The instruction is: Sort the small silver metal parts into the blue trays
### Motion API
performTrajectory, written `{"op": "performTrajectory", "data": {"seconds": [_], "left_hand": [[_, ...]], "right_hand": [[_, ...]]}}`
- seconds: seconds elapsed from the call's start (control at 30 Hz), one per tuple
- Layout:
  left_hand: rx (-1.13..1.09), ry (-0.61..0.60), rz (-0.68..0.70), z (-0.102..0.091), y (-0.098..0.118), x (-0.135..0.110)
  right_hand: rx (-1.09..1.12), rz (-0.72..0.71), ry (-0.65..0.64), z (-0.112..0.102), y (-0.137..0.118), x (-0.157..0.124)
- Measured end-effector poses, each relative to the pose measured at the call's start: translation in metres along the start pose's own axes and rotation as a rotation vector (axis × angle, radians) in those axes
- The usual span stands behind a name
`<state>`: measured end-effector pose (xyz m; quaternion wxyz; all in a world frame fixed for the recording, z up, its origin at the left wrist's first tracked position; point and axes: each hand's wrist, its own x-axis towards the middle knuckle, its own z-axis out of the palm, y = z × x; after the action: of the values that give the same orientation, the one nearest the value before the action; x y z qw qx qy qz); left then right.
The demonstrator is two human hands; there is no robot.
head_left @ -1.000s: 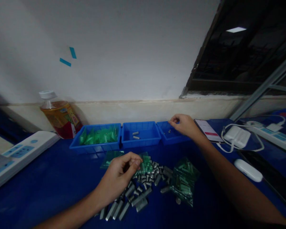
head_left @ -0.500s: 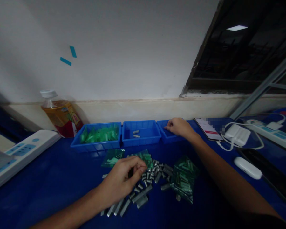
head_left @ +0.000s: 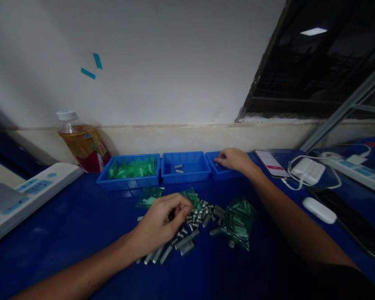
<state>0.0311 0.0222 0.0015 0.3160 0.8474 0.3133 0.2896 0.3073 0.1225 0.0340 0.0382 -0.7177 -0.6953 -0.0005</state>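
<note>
A heap of small grey metal cylinders lies on the blue table, with longer metal pins at its near side. My left hand rests on the heap, fingers curled in a pinch on something I cannot make out. My right hand reaches into the right blue tray, fingers bent down inside it; what they hold is hidden. The middle blue tray holds two metal pieces. The left blue tray is full of green bags. More green bags lie beside the heap.
A bottle of amber drink stands at the back left by the wall. A white power strip lies at the left. At the right are a phone, a white charger with cable, a white case and a dark tablet.
My right hand has dropped from above the right tray's rim down into the tray. My left hand stays pinched on the heap. The view has shifted slightly.
</note>
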Motion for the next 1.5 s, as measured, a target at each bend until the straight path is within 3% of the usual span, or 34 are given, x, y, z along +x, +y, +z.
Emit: {"op": "performTrajectory", "data": {"seconds": [0.1,0.17,0.3,0.4,0.47,0.6,0.87,1.07,1.23,1.33,1.43,1.5], "left_hand": [[0.002,0.023,0.011,0.001,0.0,-0.001],[0.016,0.05,0.019,0.001,0.0,-0.002],[0.085,0.19,0.075,-0.002,0.006,-0.006],[0.133,0.217,0.176,-0.005,0.015,-0.013],[0.15,0.217,0.22,-0.006,0.021,-0.018],[0.175,0.2,0.224,-0.003,0.029,-0.03],[0.19,0.137,0.245,0.005,0.039,-0.045],[0.219,0.224,0.248,0.0,0.048,-0.051],[0.223,0.295,0.169,-0.004,0.039,-0.051],[0.177,0.368,0.081,-0.004,0.03,-0.048],[0.14,0.424,0.032,-0.002,0.026,-0.048],[0.181,0.396,0.05,0.001,0.026,-0.049]], "right_hand": [[0.063,-0.15,0.159,-0.02,-0.011,-0.021],[0.153,-0.337,0.222,-0.034,-0.025,-0.05],[0.218,-0.796,0.014,-0.043,-0.046,-0.134],[0.179,-0.849,-0.07,-0.031,-0.043,-0.183],[0.168,-0.843,-0.116,-0.02,-0.036,-0.198],[0.136,-0.878,-0.172,-0.006,-0.03,-0.198],[0.225,-0.925,-0.262,0.001,-0.046,-0.18],[0.24,-1.056,-0.254,0.008,-0.079,-0.174],[0.4,-1.168,-0.213,0.008,-0.109,-0.164],[0.628,-1.077,-0.048,0.012,-0.115,-0.156],[0.933,-0.842,0.14,0.024,-0.113,-0.153],[1.135,-0.672,0.167,0.032,-0.113,-0.154]]}}
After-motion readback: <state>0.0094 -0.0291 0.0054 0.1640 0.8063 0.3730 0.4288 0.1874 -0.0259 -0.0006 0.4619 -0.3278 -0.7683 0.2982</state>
